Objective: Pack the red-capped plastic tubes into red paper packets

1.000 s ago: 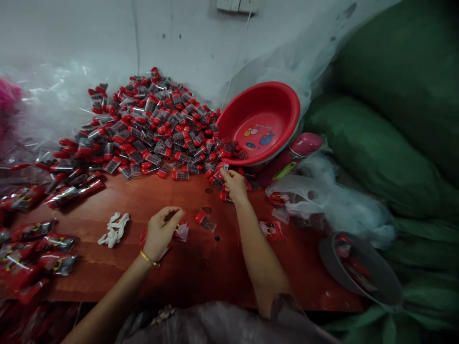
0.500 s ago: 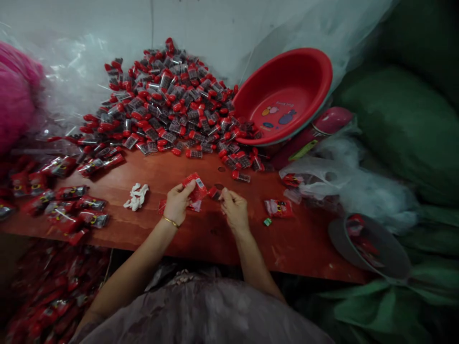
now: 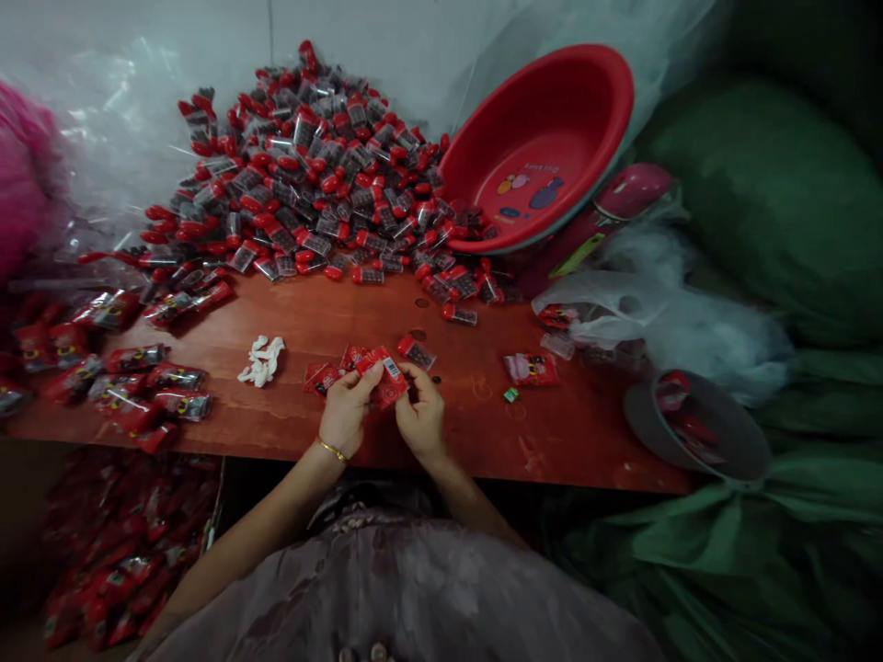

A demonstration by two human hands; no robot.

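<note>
Between my two hands is a red packet with a white barcode label (image 3: 387, 375). My left hand (image 3: 347, 409), a gold bracelet at its wrist, pinches the packet's left side with the thumb on top. My right hand (image 3: 422, 416) has its fingers closed at the packet's right edge. Just beyond the right fingers, a small clear bottle with a red cap (image 3: 417, 352) lies on the wooden table (image 3: 290, 317). More flat red packets (image 3: 323, 377) lie beside my left fingertips.
Many red-capped bottles (image 3: 310, 184) are heaped at the back, next to a tilted red basin (image 3: 558, 119). Filled packets (image 3: 180, 403) lie at left, crumpled white tissue (image 3: 262, 360) nearer. At right are a packet (image 3: 531, 369), plastic bags and a grey bowl (image 3: 648, 428).
My right hand has let go of the red-capped bottle, which now lies on the table, and has moved left to the packet. The view has shifted slightly downward.
</note>
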